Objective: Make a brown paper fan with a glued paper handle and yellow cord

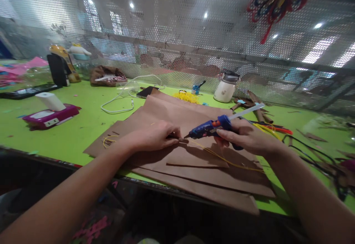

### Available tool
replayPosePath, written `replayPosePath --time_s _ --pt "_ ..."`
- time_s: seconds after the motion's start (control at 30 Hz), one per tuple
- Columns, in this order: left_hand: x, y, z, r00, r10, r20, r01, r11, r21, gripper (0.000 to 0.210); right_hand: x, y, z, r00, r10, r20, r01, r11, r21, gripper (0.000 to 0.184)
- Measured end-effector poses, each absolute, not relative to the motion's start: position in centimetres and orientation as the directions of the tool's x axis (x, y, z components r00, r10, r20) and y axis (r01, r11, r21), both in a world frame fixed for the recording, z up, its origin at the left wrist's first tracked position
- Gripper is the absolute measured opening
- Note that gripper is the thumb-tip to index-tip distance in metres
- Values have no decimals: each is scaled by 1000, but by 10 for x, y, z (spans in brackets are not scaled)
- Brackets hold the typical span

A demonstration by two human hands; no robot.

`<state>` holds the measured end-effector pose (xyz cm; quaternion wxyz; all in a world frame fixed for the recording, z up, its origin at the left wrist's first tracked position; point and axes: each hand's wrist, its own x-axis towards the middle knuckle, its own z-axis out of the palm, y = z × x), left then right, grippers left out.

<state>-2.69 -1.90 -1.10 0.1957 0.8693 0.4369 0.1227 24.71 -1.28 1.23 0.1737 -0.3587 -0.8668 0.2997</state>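
over paper (pixel 177 109), glue gun (pixel 206 128) in right hand (pixel 245 136)

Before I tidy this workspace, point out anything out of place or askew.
Pink scraps lie scattered on the floor below the green table, as if dropped. The brown sheets on the table overlap unevenly, their edges askew rather than squared up.

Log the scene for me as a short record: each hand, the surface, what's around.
Left hand: pinching a small brown piece
Right hand: gripping a blue glue gun
Nozzle: at the piece; contact unclear
Glue stick: protruding from the gun's rear
Surface: brown sheets on a green table
Beyond sheets: yellow shreds, white jug
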Motion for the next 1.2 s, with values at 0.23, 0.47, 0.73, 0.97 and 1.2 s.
replayPosePath --time_s 0.23,0.47,0.73,0.97,1.2 --pt "-28 -16 -13 601 797 62 698 -561 444 31 246 -15 13 -696 713 84 531 591 -608 43" --pt "-28 -17 -11 615 783 93 683 -588 433 31 259 -13 16 -667 722 185 494 614 -616 40" --pt "-27 -13 -10 621 776 111 665 -596 450 28 270 -13 23 -713 686 147 460 615 -640 39" --pt "-23 -10 -9 605 793 67 678 -558 479 33 261 -11 18 -719 681 137 470 621 -628 38" --pt "-22 -10 -11 590 805 64 673 -534 512 29 258 -8 14 -698 700 148 478 610 -633 40"
